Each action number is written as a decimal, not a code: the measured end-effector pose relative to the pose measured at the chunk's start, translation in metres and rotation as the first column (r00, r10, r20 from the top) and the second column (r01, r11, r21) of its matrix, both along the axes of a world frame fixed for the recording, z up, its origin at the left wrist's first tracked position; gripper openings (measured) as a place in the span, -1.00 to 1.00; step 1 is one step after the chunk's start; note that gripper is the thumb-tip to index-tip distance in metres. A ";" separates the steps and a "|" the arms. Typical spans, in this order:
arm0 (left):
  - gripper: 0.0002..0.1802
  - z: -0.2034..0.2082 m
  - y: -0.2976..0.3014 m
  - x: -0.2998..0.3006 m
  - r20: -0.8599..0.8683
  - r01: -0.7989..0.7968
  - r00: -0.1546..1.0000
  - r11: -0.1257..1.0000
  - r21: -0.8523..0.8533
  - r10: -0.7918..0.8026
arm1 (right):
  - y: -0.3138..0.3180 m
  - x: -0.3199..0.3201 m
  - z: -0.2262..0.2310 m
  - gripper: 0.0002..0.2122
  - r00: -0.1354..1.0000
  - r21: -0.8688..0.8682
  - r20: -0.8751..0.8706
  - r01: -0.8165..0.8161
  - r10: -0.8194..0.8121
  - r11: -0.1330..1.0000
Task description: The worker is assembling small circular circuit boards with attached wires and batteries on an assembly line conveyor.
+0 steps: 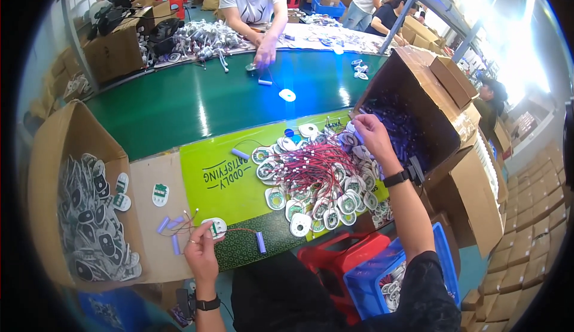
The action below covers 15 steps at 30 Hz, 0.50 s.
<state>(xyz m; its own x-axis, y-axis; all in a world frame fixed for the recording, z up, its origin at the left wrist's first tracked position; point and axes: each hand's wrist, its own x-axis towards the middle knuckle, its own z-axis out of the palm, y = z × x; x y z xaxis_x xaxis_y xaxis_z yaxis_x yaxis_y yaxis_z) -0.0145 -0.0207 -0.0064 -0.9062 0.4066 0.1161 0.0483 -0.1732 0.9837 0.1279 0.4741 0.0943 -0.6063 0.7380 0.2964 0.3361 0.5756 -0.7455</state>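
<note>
My left hand (202,253), at the near left edge of the work surface, pinches a white oval housing (219,230) with a green circuit board. A red wire runs from it toward a purple cylindrical battery cell (260,242) on the dark green patterned surface. My right hand (372,136) is raised at the mouth of the cardboard box (439,84) of purple cells, its fingers closed; what they hold is too small to make out. Below it spreads a pile of white round housings (330,209), with a bundle of red wires (311,163) on top. Several loose purple cells (176,244) lie left of my left hand.
A cardboard box (45,146) of white housings stands at the left. Beyond the yellow-green mat (206,146) runs a green conveyor belt (161,101), where a co-worker's hand (265,54) reaches over. A red stool (341,254) and blue crate (442,251) stand below.
</note>
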 end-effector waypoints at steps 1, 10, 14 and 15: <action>-0.74 0.001 0.000 0.000 -0.005 0.000 1.000 1.000 -0.005 0.000 | 0.003 0.000 0.001 -0.78 1.000 0.069 0.001 -0.015 0.015 0.998; -0.74 0.005 -0.002 0.000 -0.018 0.002 1.000 1.000 -0.021 -0.002 | -0.030 -0.007 0.035 -0.67 0.895 -0.133 0.212 -0.372 0.394 0.918; -0.74 0.004 0.000 0.000 -0.003 0.007 1.000 1.000 -0.020 -0.007 | -0.030 -0.023 0.027 -0.64 0.850 -0.057 0.316 -0.426 0.421 0.903; -0.74 0.004 -0.001 0.001 0.000 0.010 1.000 1.000 -0.008 -0.010 | -0.031 -0.025 0.029 -0.64 0.850 -0.057 0.315 -0.428 0.423 0.902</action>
